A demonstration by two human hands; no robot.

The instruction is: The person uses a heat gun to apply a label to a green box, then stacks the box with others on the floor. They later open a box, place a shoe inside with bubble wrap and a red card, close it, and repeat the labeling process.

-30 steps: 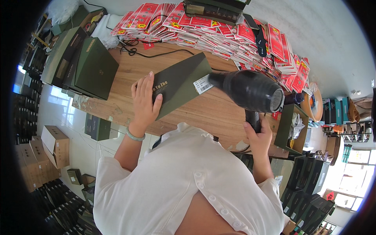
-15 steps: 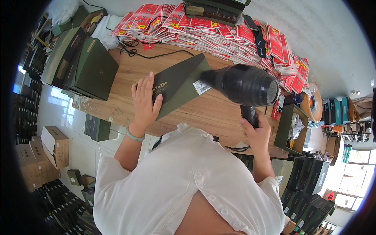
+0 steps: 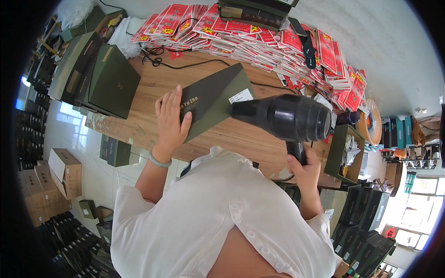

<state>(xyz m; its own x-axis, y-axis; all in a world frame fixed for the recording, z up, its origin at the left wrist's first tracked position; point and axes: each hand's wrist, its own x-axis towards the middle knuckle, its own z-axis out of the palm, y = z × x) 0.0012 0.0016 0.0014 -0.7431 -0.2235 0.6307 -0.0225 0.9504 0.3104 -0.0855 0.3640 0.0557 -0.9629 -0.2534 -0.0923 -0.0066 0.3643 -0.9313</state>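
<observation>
While its left end is held by the left hand (image 3: 171, 113), with the thumb laid on the printed face, the dark green box (image 3: 215, 90) is found at the centre of the frame, slanted toward the upper right over the wooden table (image 3: 155, 90). Item judged light, stiff-walled card, smooth and somewhat slippery; corners likely dented by hard squeezing. Best taken by its opposite long edges, clear of the white label (image 3: 241, 96). Black hair dryer (image 3: 282, 116), right of centre: judged hard-shelled and top-heavy, best gripped by the handle, around which the right hand (image 3: 306, 167) is closed. The barrel is placed above that hand in the frame, its nozzle directed left at the box's green side, below the label; whether contact is made there cannot be told.
</observation>
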